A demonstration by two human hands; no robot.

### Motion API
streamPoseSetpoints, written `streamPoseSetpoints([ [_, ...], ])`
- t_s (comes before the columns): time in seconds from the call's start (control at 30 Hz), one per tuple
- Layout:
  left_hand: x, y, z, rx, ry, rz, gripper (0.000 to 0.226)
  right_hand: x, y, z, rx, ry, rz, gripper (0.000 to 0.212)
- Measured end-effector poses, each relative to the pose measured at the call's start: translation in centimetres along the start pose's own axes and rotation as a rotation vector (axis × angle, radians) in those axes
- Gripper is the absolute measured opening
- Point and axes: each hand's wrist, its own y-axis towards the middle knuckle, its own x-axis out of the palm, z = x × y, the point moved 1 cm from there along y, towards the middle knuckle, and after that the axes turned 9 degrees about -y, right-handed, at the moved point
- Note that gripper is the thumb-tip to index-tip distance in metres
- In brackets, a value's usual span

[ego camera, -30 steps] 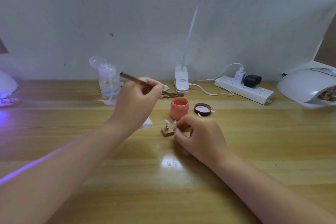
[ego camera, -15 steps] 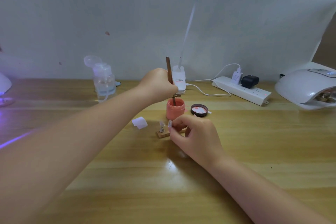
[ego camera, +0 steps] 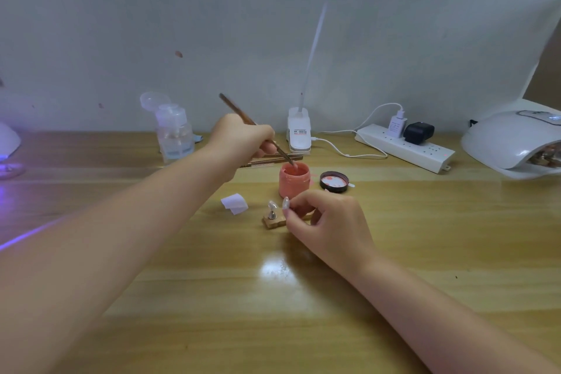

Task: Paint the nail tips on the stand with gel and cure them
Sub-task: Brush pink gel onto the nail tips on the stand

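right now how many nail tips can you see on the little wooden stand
2. One pearly nail tip sits on a metal post at the left end of the small wooden stand; another is beside the right hand, which covers the rest, so more may be hidden.

jar coral pink | lid black rim, white inside with pink spots | brush brown | stand tan wood | nail tips pearly white | surface yellow wood grain, violet glow at left | power strip white | plug black | bottle clear
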Motion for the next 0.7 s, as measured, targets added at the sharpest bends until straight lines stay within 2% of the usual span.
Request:
streamPoseSetpoints([
  [0.1, -0.9, -0.1, -0.9, -0.138, -0.166, 0.051, 0.010, -0.1, -0.1, -0.1, 0.019, -0.014, 0.007, 0.003],
  [0.23, -1.5, -0.4, -1.8, -0.246, -0.308, 0.080, 0.008, -0.1, -0.1, -0.2, 0.058, -0.051, -0.067, 0.001],
  [0.37, -1.7, -0.5, -2.4, -0.281, -0.355, 0.075, 0.012, 0.0, 0.0, 0.0, 0.102, -0.071, -0.115, 0.004],
  [0.7, -2.7, -0.9, -3.6, -0.285, -0.396, 0.080, 0.015, 0.2, 0.1, 0.2, 0.079, -0.088, -0.096, 0.003],
])
